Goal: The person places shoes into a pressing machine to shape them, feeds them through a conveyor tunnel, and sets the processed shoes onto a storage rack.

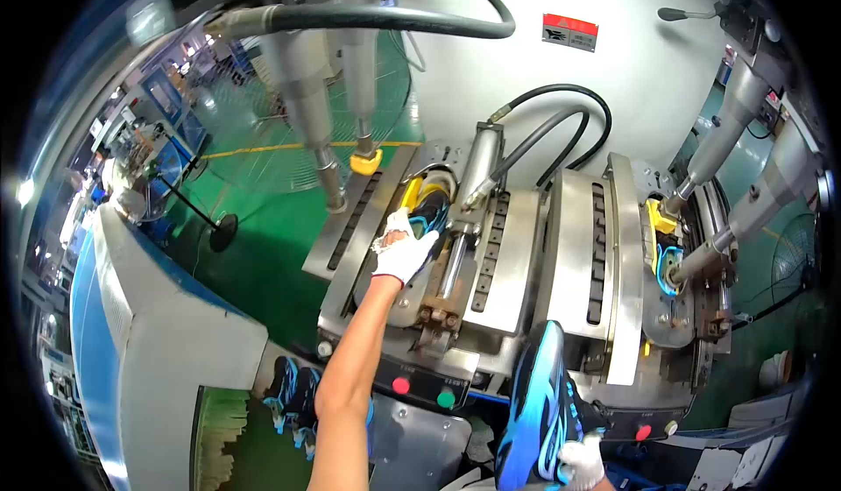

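Note:
My left hand, in a white glove with a worn patch, reaches into the left station of a metal press. Its thumb and fingers are around the near end of a dark sneaker with blue trim. That shoe sits in the station beside a yellow pad. At the lower right, my right hand, also gloved, holds a black sneaker with a bright blue sole, tilted with its toe upward. Part of this hand is hidden behind the shoe and the frame edge.
Another blue-trimmed shoe sits under the right station's press rods. Red and green buttons line the front panel. Several sneakers rest at lower left. Black hoses arch above the press; a grey-white housing stands left.

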### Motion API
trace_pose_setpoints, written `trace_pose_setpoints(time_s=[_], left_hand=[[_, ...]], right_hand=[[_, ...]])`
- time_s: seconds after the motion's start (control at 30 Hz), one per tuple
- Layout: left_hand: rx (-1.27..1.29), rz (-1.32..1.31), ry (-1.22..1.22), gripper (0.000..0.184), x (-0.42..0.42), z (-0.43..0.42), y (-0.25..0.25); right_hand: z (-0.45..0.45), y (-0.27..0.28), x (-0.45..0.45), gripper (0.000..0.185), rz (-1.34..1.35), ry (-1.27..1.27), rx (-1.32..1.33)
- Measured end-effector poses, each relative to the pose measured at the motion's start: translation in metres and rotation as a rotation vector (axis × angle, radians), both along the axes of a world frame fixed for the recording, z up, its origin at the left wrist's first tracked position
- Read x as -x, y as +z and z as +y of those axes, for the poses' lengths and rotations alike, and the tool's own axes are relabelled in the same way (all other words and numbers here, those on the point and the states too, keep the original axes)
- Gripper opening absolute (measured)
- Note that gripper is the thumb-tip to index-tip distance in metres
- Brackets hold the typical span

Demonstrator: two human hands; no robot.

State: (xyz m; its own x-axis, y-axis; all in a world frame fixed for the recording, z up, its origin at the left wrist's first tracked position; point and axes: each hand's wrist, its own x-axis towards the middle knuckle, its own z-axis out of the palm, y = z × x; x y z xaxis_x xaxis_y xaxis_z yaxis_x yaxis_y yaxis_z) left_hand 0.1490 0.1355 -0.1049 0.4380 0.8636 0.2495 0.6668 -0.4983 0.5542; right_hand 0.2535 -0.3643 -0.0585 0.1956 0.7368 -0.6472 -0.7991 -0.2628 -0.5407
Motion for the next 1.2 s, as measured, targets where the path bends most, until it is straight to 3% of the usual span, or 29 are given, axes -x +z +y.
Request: trace_pose_setpoints(time_s=[0.1,0.17,0.23,0.3,0.37,0.4,0.43,0.47,0.5,0.53,0.6,0.67,0.7,0.73,0.8,0.83,0.87,0.9,0.93,0.97,1.0,1.03,1.1,1.13,1.17,1.2], left_hand=[[0.011,0.213,0.173,0.081,-0.036,0.033,-0.048],[-0.004,0.271,0.087,0.076,-0.038,0.051,-0.039],[0.191,0.334,0.065,0.076,-0.027,0.059,0.007],[0.134,0.215,0.135,0.080,-0.002,0.041,0.040],[0.223,0.004,0.156,0.081,0.037,0.001,0.087],[0.128,-0.078,0.184,0.076,0.060,-0.027,0.104],[0.021,-0.125,0.222,0.073,0.084,-0.053,0.110],[0.041,-0.226,0.211,0.065,0.109,-0.082,0.118],[0.012,-0.327,0.198,0.060,0.134,-0.113,0.123],[0.109,-0.330,0.244,0.057,0.162,-0.142,0.122],[-0.038,-0.331,0.235,0.054,0.210,-0.197,0.107],[0.174,-0.291,0.287,0.047,0.255,-0.251,0.082],[0.154,-0.246,0.298,0.048,0.280,-0.277,0.050],[0.328,-0.151,0.350,0.054,0.290,-0.305,0.047],[0.447,-0.031,0.438,0.058,0.312,-0.356,-0.004],[0.537,0.095,0.451,0.050,0.320,-0.380,-0.019],[0.540,0.044,0.492,0.055,0.323,-0.399,-0.034],[0.540,-0.004,0.545,0.059,0.325,-0.413,-0.052],[0.720,-0.075,0.533,0.059,0.330,-0.413,-0.070],[0.493,-0.094,0.585,0.060,0.326,-0.431,-0.084],[0.417,0.025,0.654,0.060,0.317,-0.436,-0.096],[0.349,0.160,0.703,0.061,0.314,-0.440,-0.113],[0.434,0.172,0.588,0.055,0.318,-0.433,-0.144],[0.338,0.165,0.587,0.054,0.319,-0.436,-0.167],[0.229,0.159,0.581,0.052,0.321,-0.437,-0.180],[0.276,0.173,0.551,0.051,0.324,-0.430,-0.174]], right_hand=[[-0.012,0.004,-0.006,0.009,-0.027,-0.005,0.064],[-0.012,0.008,-0.004,0.012,-0.045,0.003,0.089],[-0.005,0.007,0.003,0.019,-0.069,0.014,0.089],[0.012,-0.015,-0.002,0.014,-0.115,0.012,0.087],[0.024,-0.032,0.000,0.050,-0.193,-0.039,0.101],[0.039,-0.018,0.000,0.041,-0.382,0.087,0.096],[0.071,-0.003,0.002,0.038,-0.387,0.075,0.048],[0.102,0.013,0.004,0.035,-0.391,0.063,-0.001],[0.144,0.020,0.019,0.036,-0.198,-0.082,-0.088],[0.186,0.030,0.023,0.036,-0.235,-0.032,-0.244],[0.270,0.039,0.031,0.026,-0.122,0.015,-0.266],[0.354,0.034,0.029,0.017,-0.120,0.087,-0.317],[0.394,0.028,0.036,0.018,-0.085,0.028,-0.414],[0.434,0.008,0.029,0.020,-0.221,0.028,-0.313],[0.498,-0.042,0.022,0.018,-0.623,0.075,-0.162],[0.524,-0.074,0.013,0.019,-1.044,0.192,-0.050],[0.545,-0.105,0.003,0.021,-1.619,0.387,0.098],[0.560,-0.129,-0.005,0.023,-1.961,0.554,0.219],[0.576,-0.144,-0.002,0.026,-2.333,0.815,0.347],[0.594,-0.158,-0.006,0.023,-2.045,0.418,0.466],[0.579,-0.124,0.001,0.024,-2.516,1.203,0.307],[0.573,-0.105,0.007,0.028,-2.432,1.101,0.299],[0.573,-0.122,-0.009,0.030,-2.421,0.938,0.236],[0.558,-0.086,0.012,0.033,-2.438,1.067,0.251],[0.574,-0.103,-0.003,0.030,-2.392,1.018,0.224],[0.597,-0.146,-0.040,0.028,-2.139,0.907,0.183]])
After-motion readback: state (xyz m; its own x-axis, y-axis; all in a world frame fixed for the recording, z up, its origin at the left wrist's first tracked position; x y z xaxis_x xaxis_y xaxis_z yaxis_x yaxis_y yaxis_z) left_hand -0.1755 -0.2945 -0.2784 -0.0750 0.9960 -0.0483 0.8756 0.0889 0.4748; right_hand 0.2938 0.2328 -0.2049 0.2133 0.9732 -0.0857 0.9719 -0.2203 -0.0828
